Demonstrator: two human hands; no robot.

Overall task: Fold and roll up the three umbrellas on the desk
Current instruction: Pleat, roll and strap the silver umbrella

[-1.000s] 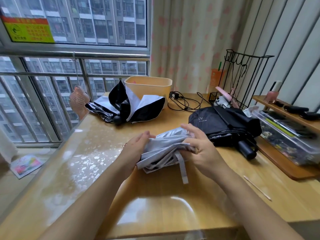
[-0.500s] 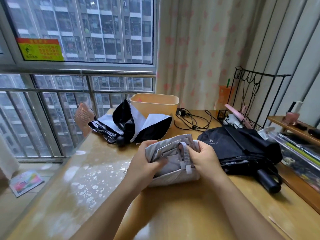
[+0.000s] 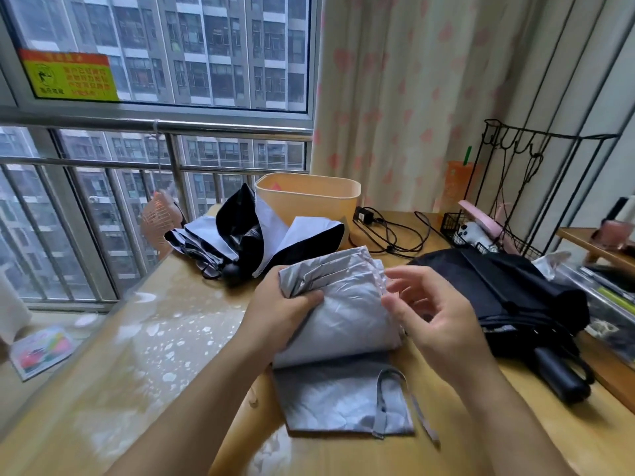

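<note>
A silver-grey umbrella (image 3: 343, 314) lies bundled in front of me on the wooden desk (image 3: 481, 434), one flap of its cloth and its strap (image 3: 383, 403) spread loose toward me. My left hand (image 3: 278, 314) grips the bundle's left end, thumb on top. My right hand (image 3: 429, 314) hovers at the bundle's right edge with fingers spread and holds nothing. A black and white umbrella (image 3: 247, 242) lies loosely collapsed at the back left. To the right lies a black umbrella (image 3: 508, 297) with a black handle.
A beige tub (image 3: 309, 197) stands at the back centre, with a black cable (image 3: 388, 231) beside it. A black wire rack (image 3: 508, 201) and a low wooden shelf (image 3: 598, 269) with small items fill the right side. Window bars run along the left.
My right hand has let go of the strap and bundle and opened. A flap of grey cloth with the strap has dropped loose toward me. My left hand still grips the bundle.
</note>
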